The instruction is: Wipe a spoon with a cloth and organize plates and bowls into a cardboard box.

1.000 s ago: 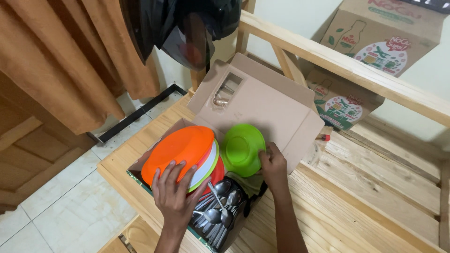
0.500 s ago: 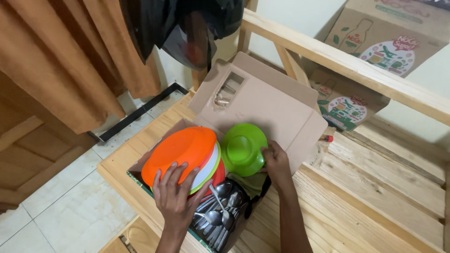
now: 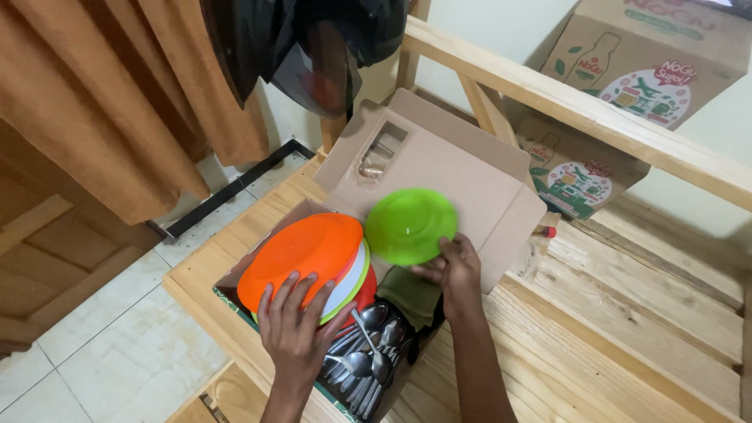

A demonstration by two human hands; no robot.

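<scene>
The left hand (image 3: 296,329), fingers spread, is pressing flat on the orange plate (image 3: 301,252) atop the stack in the cardboard box (image 3: 439,168), while the right hand (image 3: 453,270) is pinching the tilted green plate (image 3: 410,225) by its rim.

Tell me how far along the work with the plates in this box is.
Done: the cardboard box stands open. In hand: the right hand holds the green plate tilted above the box, and the left hand rests on the orange plate topping a stack. Left: that stack and the spoons sit inside the box.
</scene>
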